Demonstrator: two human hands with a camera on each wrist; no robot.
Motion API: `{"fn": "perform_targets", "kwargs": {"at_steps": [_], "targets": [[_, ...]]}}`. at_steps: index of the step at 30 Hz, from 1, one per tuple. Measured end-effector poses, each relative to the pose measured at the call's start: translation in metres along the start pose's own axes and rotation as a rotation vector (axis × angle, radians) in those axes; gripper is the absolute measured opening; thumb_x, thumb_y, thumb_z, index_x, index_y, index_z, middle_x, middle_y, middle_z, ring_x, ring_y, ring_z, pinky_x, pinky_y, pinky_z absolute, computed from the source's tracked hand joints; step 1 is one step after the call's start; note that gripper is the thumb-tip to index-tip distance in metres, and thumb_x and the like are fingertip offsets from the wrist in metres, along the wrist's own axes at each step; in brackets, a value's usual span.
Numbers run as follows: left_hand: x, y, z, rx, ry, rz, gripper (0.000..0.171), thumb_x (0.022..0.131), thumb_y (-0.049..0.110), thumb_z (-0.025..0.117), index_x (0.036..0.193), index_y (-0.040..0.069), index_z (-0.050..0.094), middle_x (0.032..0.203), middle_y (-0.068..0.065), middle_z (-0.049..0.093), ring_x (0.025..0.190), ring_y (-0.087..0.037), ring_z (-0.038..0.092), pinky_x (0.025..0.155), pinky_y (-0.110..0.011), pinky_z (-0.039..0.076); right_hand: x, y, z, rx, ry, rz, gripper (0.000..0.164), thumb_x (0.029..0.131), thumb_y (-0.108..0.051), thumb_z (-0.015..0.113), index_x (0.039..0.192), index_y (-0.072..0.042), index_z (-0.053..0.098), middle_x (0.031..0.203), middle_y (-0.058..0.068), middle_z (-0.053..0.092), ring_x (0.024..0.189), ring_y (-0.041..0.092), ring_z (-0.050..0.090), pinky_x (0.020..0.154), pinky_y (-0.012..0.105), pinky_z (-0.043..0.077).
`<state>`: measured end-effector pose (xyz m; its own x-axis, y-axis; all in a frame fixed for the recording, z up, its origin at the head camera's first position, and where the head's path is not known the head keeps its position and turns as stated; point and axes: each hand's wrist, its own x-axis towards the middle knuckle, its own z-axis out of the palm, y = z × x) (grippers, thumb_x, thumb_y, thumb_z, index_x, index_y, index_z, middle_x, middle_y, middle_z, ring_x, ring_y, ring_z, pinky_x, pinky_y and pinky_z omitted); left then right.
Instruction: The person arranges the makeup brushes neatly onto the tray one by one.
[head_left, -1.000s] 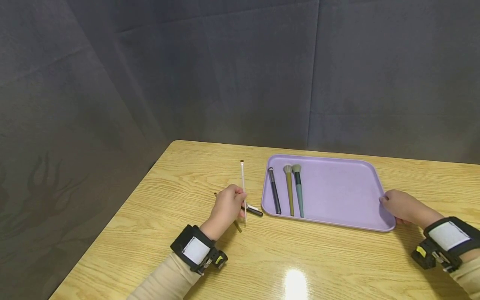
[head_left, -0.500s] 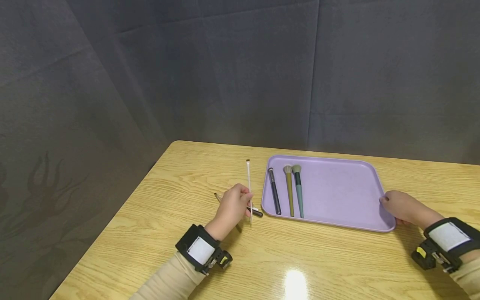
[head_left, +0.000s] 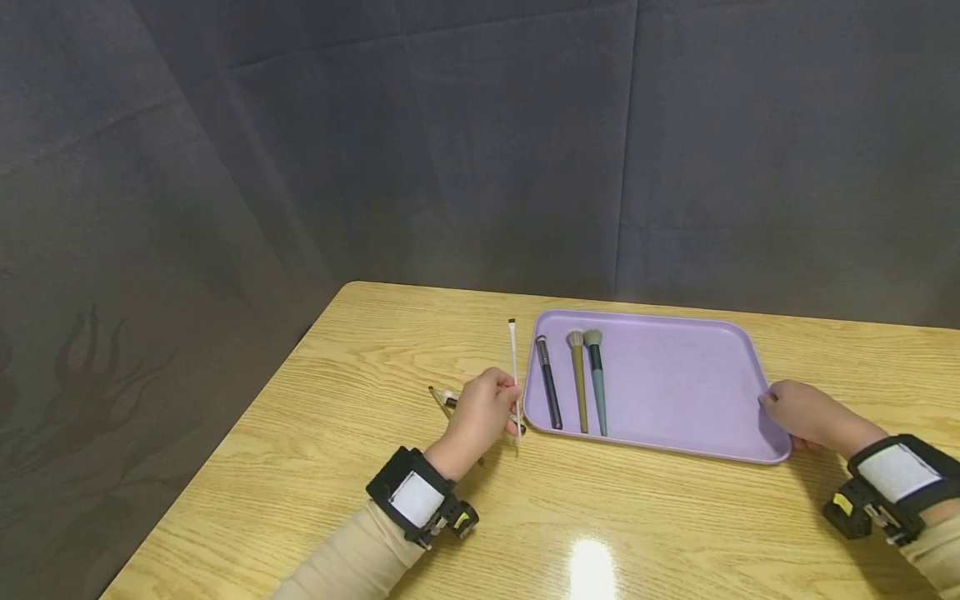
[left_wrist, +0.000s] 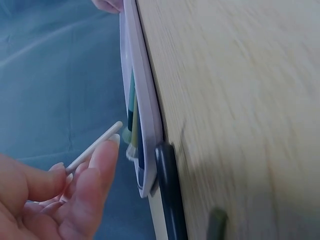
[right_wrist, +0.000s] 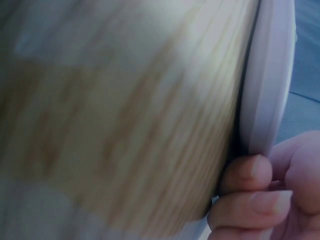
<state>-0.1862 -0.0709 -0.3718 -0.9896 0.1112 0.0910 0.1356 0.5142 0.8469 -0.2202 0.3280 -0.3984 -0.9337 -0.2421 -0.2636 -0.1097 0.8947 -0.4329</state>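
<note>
My left hand [head_left: 480, 412] pinches a thin white makeup brush [head_left: 513, 350] with a small dark flat tip, just left of the lilac tray [head_left: 675, 446]. In the left wrist view the white handle [left_wrist: 95, 146] sticks out between thumb and fingers, above the table. My right hand [head_left: 806, 412] grips the tray's right edge, thumb on top and fingers [right_wrist: 250, 172] at the outer rim. Inside the tray, side by side at its left, lie a black brush [head_left: 550, 383], an olive-handled brush [head_left: 579, 383] and a teal-handled brush [head_left: 597, 379].
On the table under my left hand lie more brushes, partly hidden: a thin dark-tipped one [head_left: 438, 400], and a black handle [left_wrist: 171, 192] close to the tray's left edge. A dark cloth [head_left: 480, 150] hangs behind the wooden table [head_left: 360, 333].
My left hand has moved right with the white makeup brush, towards the tray's left edge, uncovering a white-and-dark brush end behind it. My right hand and the tray have stayed still.
</note>
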Motion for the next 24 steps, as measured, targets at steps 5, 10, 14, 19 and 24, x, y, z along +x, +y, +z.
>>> {"fn": "perform_targets", "kwargs": {"at_steps": [5, 10, 14, 19, 24], "targets": [[0.003, 0.006, 0.009, -0.029, -0.02, -0.006, 0.012, 0.093, 0.009, 0.05, 0.097, -0.002, 0.051, 0.068, -0.007, 0.055, 0.049, -0.021, 0.058, 0.043, -0.023, 0.044, -0.001, 0.0, 0.0, 0.01, 0.007, -0.005, 0.033, 0.094, -0.014, 0.028, 0.094, 0.014, 0.044, 0.052, 0.003, 0.043, 0.042, 0.014, 0.042, 0.042, 0.029, 0.039], [0.005, 0.01, 0.015, -0.025, -0.039, 0.012, 0.011, 0.093, 0.009, 0.05, 0.097, -0.001, 0.051, 0.069, -0.006, 0.054, 0.05, -0.021, 0.058, 0.042, -0.022, 0.042, -0.001, -0.001, 0.0, 0.015, 0.003, -0.001, 0.033, 0.095, -0.014, 0.028, 0.094, 0.015, 0.043, 0.052, 0.003, 0.043, 0.042, 0.014, 0.042, 0.042, 0.029, 0.039], [0.006, 0.011, 0.017, -0.016, -0.045, 0.012, 0.01, 0.093, 0.01, 0.05, 0.095, 0.0, 0.051, 0.069, -0.005, 0.054, 0.05, -0.022, 0.058, 0.042, -0.021, 0.039, -0.001, -0.002, -0.001, 0.019, -0.006, 0.007, 0.032, 0.094, -0.015, 0.028, 0.094, 0.014, 0.042, 0.054, 0.004, 0.043, 0.044, 0.014, 0.043, 0.043, 0.029, 0.039], [0.006, 0.011, 0.019, -0.015, -0.051, 0.005, 0.009, 0.093, 0.01, 0.05, 0.092, 0.001, 0.05, 0.068, -0.006, 0.054, 0.051, -0.024, 0.059, 0.041, -0.021, 0.04, -0.001, -0.003, -0.001, 0.015, -0.01, 0.009, 0.032, 0.094, -0.015, 0.029, 0.094, 0.014, 0.043, 0.057, 0.005, 0.043, 0.046, 0.015, 0.044, 0.044, 0.03, 0.04], [0.007, 0.01, 0.022, -0.044, -0.061, -0.005, 0.011, 0.093, 0.011, 0.051, 0.093, 0.0, 0.051, 0.068, -0.007, 0.054, 0.051, -0.023, 0.058, 0.04, -0.022, 0.042, -0.002, -0.002, -0.002, 0.014, -0.016, 0.016, 0.032, 0.094, -0.015, 0.029, 0.094, 0.014, 0.043, 0.056, 0.005, 0.044, 0.046, 0.016, 0.044, 0.044, 0.03, 0.04]]}}
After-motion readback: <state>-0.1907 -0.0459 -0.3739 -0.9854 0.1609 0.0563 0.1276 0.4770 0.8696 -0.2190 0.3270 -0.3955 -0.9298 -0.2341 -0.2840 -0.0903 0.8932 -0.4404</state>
